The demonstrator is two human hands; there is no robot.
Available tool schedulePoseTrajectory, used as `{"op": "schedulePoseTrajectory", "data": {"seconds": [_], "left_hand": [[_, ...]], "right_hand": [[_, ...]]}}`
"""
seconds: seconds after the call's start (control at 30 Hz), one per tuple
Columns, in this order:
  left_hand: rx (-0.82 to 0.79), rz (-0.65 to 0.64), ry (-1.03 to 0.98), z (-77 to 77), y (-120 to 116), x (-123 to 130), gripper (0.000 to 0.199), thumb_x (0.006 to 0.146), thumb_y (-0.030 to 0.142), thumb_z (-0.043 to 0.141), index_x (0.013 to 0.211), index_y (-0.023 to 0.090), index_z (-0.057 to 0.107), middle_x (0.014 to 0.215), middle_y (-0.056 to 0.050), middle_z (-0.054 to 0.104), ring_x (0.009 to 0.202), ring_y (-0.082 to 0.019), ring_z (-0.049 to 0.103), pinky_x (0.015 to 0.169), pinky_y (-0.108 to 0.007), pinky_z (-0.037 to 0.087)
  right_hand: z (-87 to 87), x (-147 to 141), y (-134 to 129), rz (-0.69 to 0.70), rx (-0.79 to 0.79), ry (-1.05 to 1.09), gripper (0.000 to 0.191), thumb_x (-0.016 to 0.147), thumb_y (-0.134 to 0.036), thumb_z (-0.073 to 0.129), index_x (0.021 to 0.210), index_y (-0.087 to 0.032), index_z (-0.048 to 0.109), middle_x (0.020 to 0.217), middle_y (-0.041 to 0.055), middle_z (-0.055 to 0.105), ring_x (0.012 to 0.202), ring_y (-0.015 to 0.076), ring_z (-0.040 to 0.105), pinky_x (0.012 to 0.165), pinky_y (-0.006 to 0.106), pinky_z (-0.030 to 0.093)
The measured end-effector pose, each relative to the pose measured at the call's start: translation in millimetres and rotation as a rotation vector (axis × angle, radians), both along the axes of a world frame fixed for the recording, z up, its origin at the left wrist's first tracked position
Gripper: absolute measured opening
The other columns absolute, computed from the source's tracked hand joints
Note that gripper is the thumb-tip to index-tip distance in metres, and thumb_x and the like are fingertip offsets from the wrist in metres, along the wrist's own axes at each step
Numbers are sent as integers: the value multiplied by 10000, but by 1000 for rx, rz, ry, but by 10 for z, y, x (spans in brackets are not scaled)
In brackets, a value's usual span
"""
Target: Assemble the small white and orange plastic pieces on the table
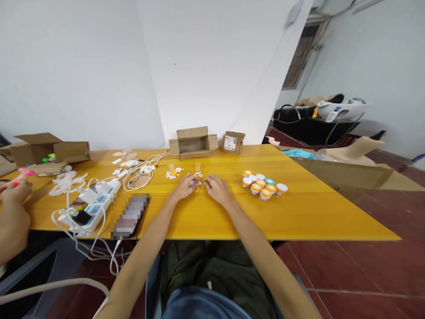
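Note:
Near the middle of the yellow table, my left hand has its fingers closed round a small clear container with a whitish part. My right hand is just to the right, fingers curled inward; whether it holds anything small is hidden. Between the hands on the table lies an orange ring-shaped lid. Small white pieces are scattered just beyond my fingers, beside an upright clear cup. More small pieces and an orange lid lie to the left. Several lidded jars stand grouped at the right.
Two open cardboard boxes stand by the wall. A power strip with cables and a phone lie left on the table. Another person's hand is at the far left, near pink pieces and a cardboard box.

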State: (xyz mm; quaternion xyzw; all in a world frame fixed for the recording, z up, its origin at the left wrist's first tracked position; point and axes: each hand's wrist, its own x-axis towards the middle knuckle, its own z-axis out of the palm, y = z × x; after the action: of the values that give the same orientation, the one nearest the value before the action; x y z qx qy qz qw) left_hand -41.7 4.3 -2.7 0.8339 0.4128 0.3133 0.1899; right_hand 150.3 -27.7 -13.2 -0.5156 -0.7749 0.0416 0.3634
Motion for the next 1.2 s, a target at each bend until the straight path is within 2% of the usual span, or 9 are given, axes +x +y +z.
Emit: {"op": "schedulePoseTrajectory", "data": {"seconds": [0.2, 0.33, 0.47, 0.67, 0.83, 0.93, 1.1, 1.2], "left_hand": [[6, 2, -5, -24, 14, -5, 217, 826, 129, 598, 997, 227, 688, 984, -24, 638, 952, -188, 618, 941, -348, 525], [26, 16, 0, -37, 10, 0, 220, 845, 146, 607, 1037, 229, 677, 1019, -30, 622, 1001, -192, 618, 972, -356, 516], [69, 37, -5, -59, -15, 15, 239, 892, 263, 622, 1128, 234, 644, 1156, -59, 578, 1148, -214, 582, 1065, -390, 474], [41, -15, 36, -112, -60, 35, 572, 886, 498, 651, 1392, 288, 488, 1473, -105, 389, 1401, -272, 425, 1163, -418, 396], [45, -55, 107, -165, -60, 44, 755, 833, 616, 667, 1472, 306, 409, 1589, -115, 258, 1513, -329, 268, 1224, -483, 304], [80, -61, 127, -195, -53, 54, 722, 847, 618, 648, 1467, 325, 421, 1602, -113, 253, 1522, -338, 253, 1226, -500, 296], [115, -51, 101, -232, -11, 67, 619, 908, 564, 593, 1450, 315, 427, 1577, -121, 291, 1520, -307, 275, 1234, -480, 291], [85, -65, 67, -236, 10, 64, 585, 926, 540, 575, 1443, 309, 424, 1572, -118, 290, 1521, -293, 278, 1235, -463, 295]], "right_hand": [[-62, 0, 23, -78, -47, 0, 107, 866, -162, 626, 823, -245, 678, 957, 80, 713, 924, 226, 653, 781, 311, 488], [-76, -6, 67, -34, -65, 81, 127, 864, -139, 606, 827, -232, 684, 928, 63, 721, 865, 200, 662, 779, 292, 492], [-66, 9, 125, 6, -111, 235, 174, 864, -113, 566, 822, -224, 694, 867, 42, 743, 847, 193, 684, 794, 286, 509], [-115, 20, 196, 84, -230, 457, 230, 852, -81, 525, 807, -229, 695, 817, 15, 753, 798, 183, 716, 787, 297, 560], [-164, 18, 239, 76, -259, 581, 227, 882, -109, 503, 840, -228, 692, 822, 14, 753, 790, 175, 723, 791, 316, 590], [-154, 26, 239, 46, -250, 618, 190, 856, -108, 537, 828, -232, 678, 818, 9, 749, 795, 174, 722, 780, 313, 599], [-133, 15, 217, -20, -363, 687, 182, 845, -98, 526, 823, -220, 658, 769, 13, 734, 604, 154, 685, 584, 276, 589], [-148, 13, 228, 11, -357, 673, 152, 822, -104, 564, 817, -221, 662, 765, 9, 731, 627, 156, 693, 602, 279, 594]]}}
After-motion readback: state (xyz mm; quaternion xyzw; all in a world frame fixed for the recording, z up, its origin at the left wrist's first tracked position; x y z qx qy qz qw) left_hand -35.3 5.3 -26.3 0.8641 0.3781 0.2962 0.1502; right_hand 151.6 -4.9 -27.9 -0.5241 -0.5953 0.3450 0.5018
